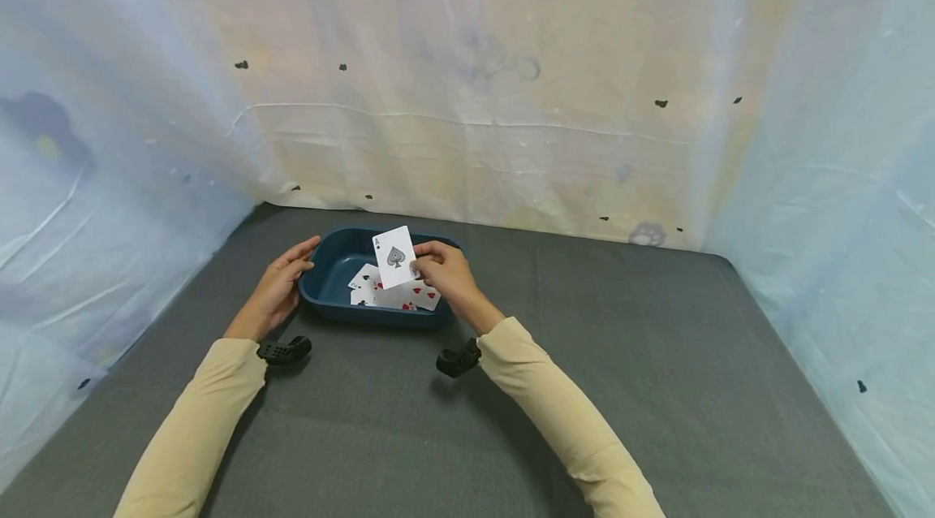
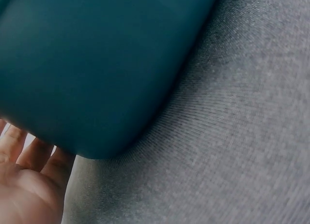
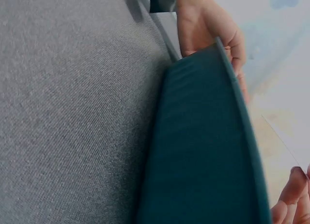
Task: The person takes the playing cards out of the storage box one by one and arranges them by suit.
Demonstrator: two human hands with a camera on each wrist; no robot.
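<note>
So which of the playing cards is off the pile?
The ace of spades, pinched in the right hand above the blue tray; the other cards lie overlapping inside it.

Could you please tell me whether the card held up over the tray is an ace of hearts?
No, the card in the right grip shows a large spade in its middle.

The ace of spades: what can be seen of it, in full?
The ace of spades is a white, paper-like card, face toward the head camera, with one large grey spade at its middle and a small corner index. It looks flat and tilts slightly. The right hand pinches its lower right side, holding it over the blue tray, where other cards lie.
</note>
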